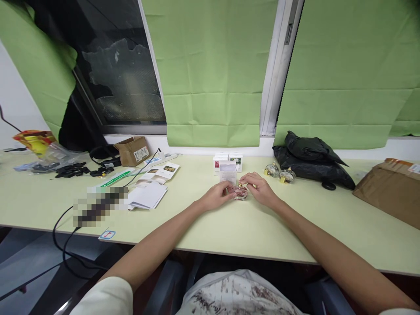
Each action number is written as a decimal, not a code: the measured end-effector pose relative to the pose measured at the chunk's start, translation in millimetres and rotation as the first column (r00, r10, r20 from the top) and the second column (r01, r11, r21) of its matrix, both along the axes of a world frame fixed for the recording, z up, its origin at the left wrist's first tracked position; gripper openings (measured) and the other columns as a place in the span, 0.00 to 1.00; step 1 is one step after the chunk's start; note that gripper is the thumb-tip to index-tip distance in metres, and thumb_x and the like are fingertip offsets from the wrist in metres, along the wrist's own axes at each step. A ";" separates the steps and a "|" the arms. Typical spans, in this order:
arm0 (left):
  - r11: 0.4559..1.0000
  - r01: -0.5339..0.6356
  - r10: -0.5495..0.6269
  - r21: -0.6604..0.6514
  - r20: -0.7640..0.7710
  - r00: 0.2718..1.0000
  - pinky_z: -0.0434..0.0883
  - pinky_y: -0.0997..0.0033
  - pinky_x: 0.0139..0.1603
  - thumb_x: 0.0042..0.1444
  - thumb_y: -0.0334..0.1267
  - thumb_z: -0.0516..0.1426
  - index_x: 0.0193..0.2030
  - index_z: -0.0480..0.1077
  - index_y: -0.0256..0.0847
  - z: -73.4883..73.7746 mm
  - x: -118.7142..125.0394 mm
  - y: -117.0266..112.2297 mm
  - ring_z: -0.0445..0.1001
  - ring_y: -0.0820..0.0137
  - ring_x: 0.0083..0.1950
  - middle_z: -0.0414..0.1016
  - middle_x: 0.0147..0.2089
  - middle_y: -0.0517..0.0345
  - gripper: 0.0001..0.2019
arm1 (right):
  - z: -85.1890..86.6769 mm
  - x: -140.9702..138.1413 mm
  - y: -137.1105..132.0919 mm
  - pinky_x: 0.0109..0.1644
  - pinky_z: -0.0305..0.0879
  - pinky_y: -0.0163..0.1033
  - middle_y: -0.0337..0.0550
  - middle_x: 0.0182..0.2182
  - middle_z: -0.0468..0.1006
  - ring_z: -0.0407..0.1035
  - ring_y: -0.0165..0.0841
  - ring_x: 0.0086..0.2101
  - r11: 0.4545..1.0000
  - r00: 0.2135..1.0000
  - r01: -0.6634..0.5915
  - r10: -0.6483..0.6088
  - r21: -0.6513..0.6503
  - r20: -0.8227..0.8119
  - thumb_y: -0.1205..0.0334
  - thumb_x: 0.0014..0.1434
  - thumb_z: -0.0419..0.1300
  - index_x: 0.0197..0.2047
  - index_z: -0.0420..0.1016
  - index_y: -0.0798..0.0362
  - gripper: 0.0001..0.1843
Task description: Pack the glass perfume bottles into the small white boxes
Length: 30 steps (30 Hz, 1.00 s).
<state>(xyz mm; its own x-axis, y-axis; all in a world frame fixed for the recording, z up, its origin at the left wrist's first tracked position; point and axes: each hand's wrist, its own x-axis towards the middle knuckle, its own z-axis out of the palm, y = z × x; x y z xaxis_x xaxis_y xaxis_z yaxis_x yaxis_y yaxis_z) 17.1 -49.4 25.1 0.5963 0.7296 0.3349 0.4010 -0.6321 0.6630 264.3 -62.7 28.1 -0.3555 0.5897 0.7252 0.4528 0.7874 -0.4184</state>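
So, going by the long pale table [210, 234], biggest stuff first: a big cardboard box [389, 188] sits at its right end, black plastic bags [315, 168] lie along its back edge to the right, and loose white papers [151, 195] are left of its middle. Around the middle, toward the back, there's a cluster of small white boxes [235, 162], with two spare glass bottles [287, 176] off to their right.

Both hands meet near the table's middle on one clear bottle [240, 193] with pinkish contents, standing just in front of the boxes. The left hand [216, 195] has thumb and fingers closed on its side; the right hand [258, 188] has its fingertips up at the gold top [240, 186]. Can't honestly tell if they're pinching it or just touching, too small from here.

Looks to me like a steady-and-fiddle step: left anchors, right works the top. IMO the next move calls for a firm left grip and light right fingertips, so the bottle doesn't tip.
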 end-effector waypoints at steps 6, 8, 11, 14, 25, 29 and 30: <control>1.000 -0.010 0.010 0.000 -0.002 1.000 0.68 0.66 0.39 0.65 0.59 0.59 0.52 0.74 0.41 -0.3 0.5 -0.5 0.71 0.67 0.37 0.77 0.42 0.55 0.22 | 0.8 0.1 0.9 0.50 0.66 0.51 0.44 0.43 0.84 0.71 0.42 0.44 1.000 1.000 0.022 -0.022 0.006 -0.016 0.75 0.63 0.51 0.43 0.82 0.45 0.21; 1.000 -0.013 0.013 -0.002 -0.002 1.000 0.68 0.65 0.39 0.65 0.59 0.59 0.52 0.74 0.41 0.2 0.6 -0.7 0.71 0.67 0.37 0.77 0.42 0.55 0.23 | 1.3 -0.2 0.0 0.50 0.66 0.51 0.44 0.43 0.84 0.70 0.42 0.43 1.000 0.999 0.026 -0.026 0.000 -0.021 0.74 0.63 0.52 0.44 0.83 0.44 0.21; 1.000 -0.014 0.014 0.004 -0.007 1.000 0.68 0.65 0.39 0.65 0.59 0.59 0.52 0.74 0.41 0.3 0.4 -0.6 0.71 0.67 0.38 0.77 0.42 0.55 0.23 | 1.5 -0.1 -0.7 0.50 0.66 0.52 0.43 0.43 0.84 0.69 0.42 0.43 1.000 0.999 0.023 -0.023 0.000 -0.023 0.74 0.64 0.52 0.45 0.83 0.44 0.21; 1.000 -0.013 0.013 0.008 -0.012 1.000 0.67 0.66 0.39 0.65 0.59 0.59 0.52 0.74 0.42 -0.2 0.1 -0.3 0.71 0.67 0.37 0.77 0.41 0.56 0.22 | 0.8 0.7 -0.2 0.50 0.66 0.51 0.43 0.43 0.84 0.68 0.42 0.43 1.000 1.000 0.026 -0.026 0.004 -0.016 0.73 0.66 0.51 0.45 0.83 0.44 0.21; 1.000 -0.014 0.014 0.006 -0.004 1.000 0.66 0.67 0.38 0.65 0.59 0.59 0.52 0.74 0.42 0.5 0.5 -0.7 0.70 0.67 0.37 0.76 0.40 0.57 0.23 | 2.1 2.6 -1.1 0.51 0.65 0.51 0.43 0.45 0.84 0.66 0.43 0.42 1.000 0.999 0.024 -0.025 0.013 0.028 0.73 0.68 0.50 0.47 0.83 0.44 0.22; 1.000 -0.012 0.012 0.007 -0.008 1.000 0.66 0.67 0.38 0.65 0.59 0.59 0.53 0.74 0.41 0.3 0.4 -0.6 0.70 0.67 0.37 0.76 0.40 0.56 0.23 | 2.5 3.2 -1.6 0.51 0.65 0.51 0.43 0.46 0.84 0.65 0.43 0.43 1.000 0.999 0.023 -0.023 0.022 0.037 0.74 0.68 0.49 0.47 0.83 0.43 0.23; 1.000 -0.013 0.013 0.007 -0.008 1.000 0.66 0.67 0.38 0.66 0.59 0.59 0.53 0.74 0.41 0.2 0.3 -0.6 0.70 0.67 0.37 0.76 0.40 0.56 0.22 | 2.6 3.3 -1.8 0.51 0.65 0.50 0.42 0.46 0.84 0.65 0.42 0.43 0.999 0.999 0.022 -0.023 0.025 0.040 0.74 0.68 0.49 0.47 0.83 0.43 0.23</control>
<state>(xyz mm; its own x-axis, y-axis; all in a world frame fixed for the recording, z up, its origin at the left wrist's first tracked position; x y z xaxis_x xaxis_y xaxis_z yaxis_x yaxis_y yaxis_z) 17.5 -50.0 25.3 0.5896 0.7348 0.3354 0.4145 -0.6316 0.6552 267.7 -64.5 30.7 -0.3719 0.5800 0.7247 0.4865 0.7867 -0.3800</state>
